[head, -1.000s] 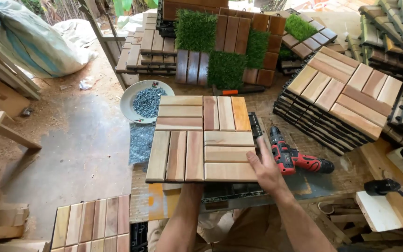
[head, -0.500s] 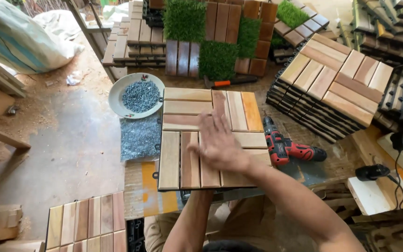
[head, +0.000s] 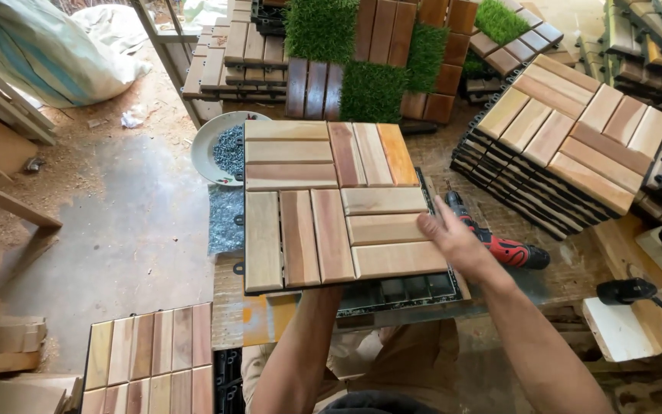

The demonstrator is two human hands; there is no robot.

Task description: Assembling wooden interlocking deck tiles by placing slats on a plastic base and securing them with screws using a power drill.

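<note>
Wooden deck tile (head: 339,205) lay flat on the workbench (head: 270,318) | your right hand (head: 453,239) rested open-fingered on its right edge | left hand hidden beneath, grip unclear | stiff, fairly heavy; you'd best have gripped opposite edges.

Single head cam, looks steeply down and fwd from above the worktop (head: 499,295). Close range: forearms enter at bottom edge, floor left, stacks far top. No 2nd view.

Bare forearms, no sleeves, khaki trousers (head: 415,356) below.
</note>
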